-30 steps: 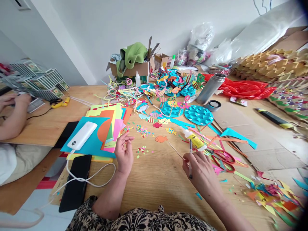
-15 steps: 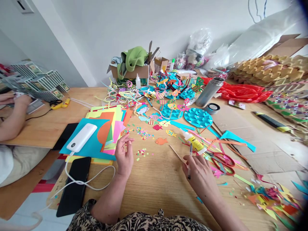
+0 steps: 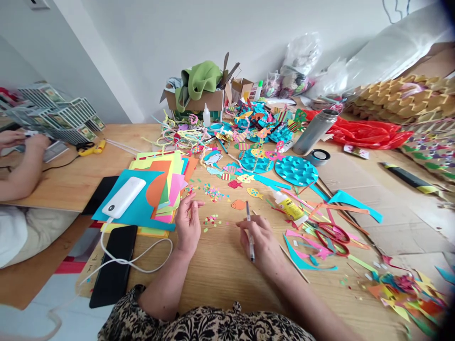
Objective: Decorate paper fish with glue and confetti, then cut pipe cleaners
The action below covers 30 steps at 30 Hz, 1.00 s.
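My right hand (image 3: pixel 261 244) is closed around a slim pen (image 3: pixel 248 215), one end pointing away from me and the other showing below the fingers. Just past it lies an orange paper fish (image 3: pixel 238 204). A thin wooden stick (image 3: pixel 295 265) runs beneath my right hand and wrist. My left hand (image 3: pixel 188 222) rests at the right edge of the coloured paper stack (image 3: pixel 133 201), its fingers loosely bent and apart, nothing visible in them. Between the hands are small paper dots (image 3: pixel 212 220) and confetti (image 3: pixel 214 192). More paper fish (image 3: pixel 245 178) lie farther back.
To the right are a glue bottle (image 3: pixel 289 206), red-handled scissors (image 3: pixel 333 238) and paper scraps (image 3: pixel 405 296). A metal flask (image 3: pixel 315 131) stands behind blue textured discs (image 3: pixel 296 171). A power bank (image 3: pixel 124 197) tops the papers, its cable near a phone (image 3: pixel 113 267). Another person's arm (image 3: pixel 26 163) is at left.
My right hand has moved left with the pen, closer to the orange fish, uncovering blue and pink scraps. My left hand stays by the papers. The view has shifted slightly.
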Tool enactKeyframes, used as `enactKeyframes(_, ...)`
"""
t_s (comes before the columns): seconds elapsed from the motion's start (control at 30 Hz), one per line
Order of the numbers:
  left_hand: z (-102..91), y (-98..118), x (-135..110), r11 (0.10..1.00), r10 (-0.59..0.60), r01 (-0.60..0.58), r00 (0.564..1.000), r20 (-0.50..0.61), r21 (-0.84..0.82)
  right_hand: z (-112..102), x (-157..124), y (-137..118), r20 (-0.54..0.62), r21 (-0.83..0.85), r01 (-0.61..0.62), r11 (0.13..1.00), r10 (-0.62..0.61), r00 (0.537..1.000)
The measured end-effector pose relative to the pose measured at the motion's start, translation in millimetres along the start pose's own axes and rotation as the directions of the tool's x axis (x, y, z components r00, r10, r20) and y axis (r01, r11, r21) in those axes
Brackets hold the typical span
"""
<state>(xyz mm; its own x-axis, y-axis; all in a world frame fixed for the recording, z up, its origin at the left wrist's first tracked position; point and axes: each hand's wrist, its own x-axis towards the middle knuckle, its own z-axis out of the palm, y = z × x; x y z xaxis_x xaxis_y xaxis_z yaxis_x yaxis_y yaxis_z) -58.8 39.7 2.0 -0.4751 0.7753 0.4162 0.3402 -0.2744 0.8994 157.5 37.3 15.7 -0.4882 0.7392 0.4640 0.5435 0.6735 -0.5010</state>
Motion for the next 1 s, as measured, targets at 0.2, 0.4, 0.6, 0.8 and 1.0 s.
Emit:
enactKeyframes(0.2, -0.8, 6, 0, 1.0, -0.02, 0.02, 1.0, 0.024, 0.008, 21, -5, 3, 0.108, -0.001, 0.087, 0.996, -0.086, 0.99)
enactKeyframes(0.4, -1.5, 9, -1, 0.997, -0.083, 0.083, 0.995, 0.05, 0.009, 27, -4, 0, 0.165, 0.029, 0.085, 0.996, -0.089, 0.982)
enactKeyframes(0.6, -0.8, 4, 0, 0.998, -0.06, 0.059, 0.997, 0.045, 0.02, 28, -3, -1, 0.134, 0.05, 0.073, 0.996, -0.08, 0.988)
enactKeyframes(0.8, 1.1, -4, -2, 1.0, -0.015, 0.014, 0.998, 0.053, 0.023, 29, -3, -2, 0.158, 0.083, 0.085, 0.993, -0.097, 0.983)
enactKeyframes(1.0, 2.1, -7, 0, 0.997, 0.013, -0.015, 1.0, 0.028, 0.073, 27, -1, -1, -0.004, 0.092, 0.101, 0.991, -0.101, 0.995)
